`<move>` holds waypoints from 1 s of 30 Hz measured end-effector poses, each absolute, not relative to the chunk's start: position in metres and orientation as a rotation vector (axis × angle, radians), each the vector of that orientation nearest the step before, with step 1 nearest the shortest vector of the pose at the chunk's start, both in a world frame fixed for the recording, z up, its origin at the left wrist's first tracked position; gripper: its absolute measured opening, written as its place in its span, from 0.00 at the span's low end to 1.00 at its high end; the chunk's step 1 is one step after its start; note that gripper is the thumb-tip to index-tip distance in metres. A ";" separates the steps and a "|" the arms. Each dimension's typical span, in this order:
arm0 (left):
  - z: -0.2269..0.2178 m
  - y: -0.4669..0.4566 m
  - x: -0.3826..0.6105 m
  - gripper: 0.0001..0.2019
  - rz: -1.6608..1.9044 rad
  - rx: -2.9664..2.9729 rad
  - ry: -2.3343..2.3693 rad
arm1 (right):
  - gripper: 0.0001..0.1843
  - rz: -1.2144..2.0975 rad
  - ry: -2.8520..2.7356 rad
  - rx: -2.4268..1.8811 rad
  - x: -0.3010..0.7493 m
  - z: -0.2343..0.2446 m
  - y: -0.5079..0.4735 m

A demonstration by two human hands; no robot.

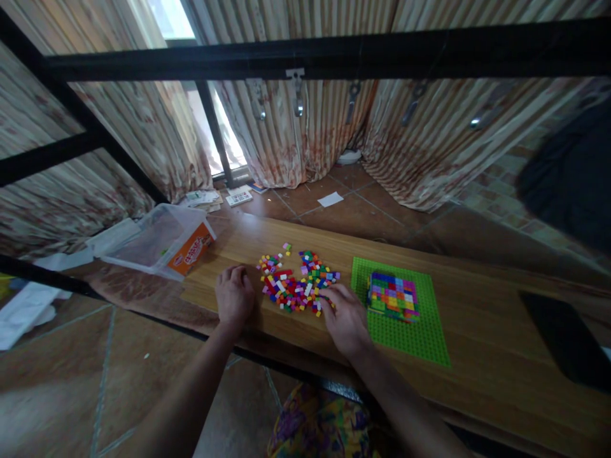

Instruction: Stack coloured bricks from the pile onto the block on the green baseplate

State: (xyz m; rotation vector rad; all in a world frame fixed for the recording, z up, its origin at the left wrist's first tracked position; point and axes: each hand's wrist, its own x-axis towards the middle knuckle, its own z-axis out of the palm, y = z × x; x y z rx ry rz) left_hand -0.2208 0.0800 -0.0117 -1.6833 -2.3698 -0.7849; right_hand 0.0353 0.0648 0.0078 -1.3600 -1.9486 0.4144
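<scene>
A loose pile of small toy building bricks (298, 289) in many colours is spread over the wooden bench top. At the pile's right edge, my right hand (347, 321) reaches down with thumb and fingers drawn together among the bricks; what lies between the fingertips is too small to make out. My left hand (233, 296) rests on the wood left of the pile, its fingers curled in and no brick showing in it. Right of my right hand lies a green studded baseplate (429, 324), bearing a low block of multicoloured bricks (394, 296) joined together.
A clear plastic box (157, 235) with an orange label stands at the bench's left end. Toward the right end lies a dark flat object (566, 337). A black metal bar (334, 54) with hanging hooks crosses above the bench (482, 318). Papers (331, 200) lie on the floor beyond.
</scene>
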 end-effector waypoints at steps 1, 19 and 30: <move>-0.011 0.080 -0.221 0.16 -0.783 -1.682 -2.373 | 0.11 0.415 -1.964 -1.359 0.034 0.008 0.069; -0.013 0.080 -0.221 0.16 -0.777 -1.673 -2.383 | 0.13 0.368 -2.036 -1.538 0.050 -0.007 0.124; -0.013 0.081 -0.222 0.16 -0.778 -1.668 -2.379 | 0.06 0.409 -2.045 -1.546 0.036 -0.001 0.124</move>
